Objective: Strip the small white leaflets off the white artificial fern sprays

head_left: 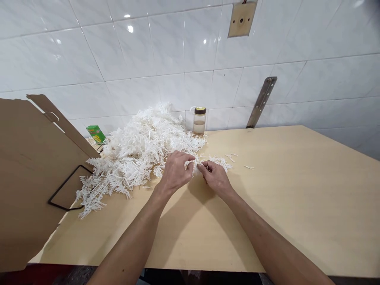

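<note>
My left hand [177, 169] is closed in a pinch, thumb against forefinger, on a white feathery sprig [195, 169] that looks like artificial foliage. Close to its right, my right hand [216, 178] pinches the same sprig with thumb and forefinger. Fingers hide most of the sprig. Behind and left of my hands rises a large heap of white feathery sprigs [145, 138], spread over the table. More white tufts [221, 161] lie just beyond my right fingers.
A brown cardboard sheet [32, 170] stands at the left, with a black wire frame [67, 186] against it. Along the tiled wall are a green box [95, 134], a lidded bottle [199, 120] and a metal bracket [261, 103]. Loose white bits [248, 167] lie on the wooden tabletop [311, 198].
</note>
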Available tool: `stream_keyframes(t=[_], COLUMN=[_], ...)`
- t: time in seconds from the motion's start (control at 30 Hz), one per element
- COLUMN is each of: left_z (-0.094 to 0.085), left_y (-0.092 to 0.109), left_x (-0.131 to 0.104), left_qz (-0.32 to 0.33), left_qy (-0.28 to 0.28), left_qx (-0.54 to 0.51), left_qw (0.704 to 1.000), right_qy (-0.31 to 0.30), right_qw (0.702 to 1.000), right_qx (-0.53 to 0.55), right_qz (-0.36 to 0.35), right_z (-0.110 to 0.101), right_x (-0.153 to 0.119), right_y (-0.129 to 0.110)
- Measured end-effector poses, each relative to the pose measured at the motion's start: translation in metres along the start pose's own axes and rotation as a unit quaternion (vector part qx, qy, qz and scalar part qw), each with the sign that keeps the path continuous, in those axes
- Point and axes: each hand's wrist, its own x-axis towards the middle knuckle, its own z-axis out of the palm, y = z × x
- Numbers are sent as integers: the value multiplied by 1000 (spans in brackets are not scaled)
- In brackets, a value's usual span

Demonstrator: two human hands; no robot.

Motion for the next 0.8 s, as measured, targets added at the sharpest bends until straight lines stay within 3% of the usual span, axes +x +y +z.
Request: stream_keyframes(t=[0.13, 0.33, 0.53, 0.8], left_z=[15, 24, 19, 13], left_y=[3, -6, -9, -9], left_x=[-7, -8, -4, -1], left_qz=[-92, -216, -209, -244], left_qy=[-47, -111, -140, -95], left_qx=[-63, -185, -175, -239], left_qw=[993, 952, 952, 935], right_qy=[14, 24, -4, -26], right_qw=[998, 992, 995, 993], right_qx=[59, 127, 102, 114], right_qz=[4, 18, 21, 28], right_z=[0, 0, -5, -10], right_x=[-1, 1, 1, 3], right_y=[-2, 4, 2, 6])
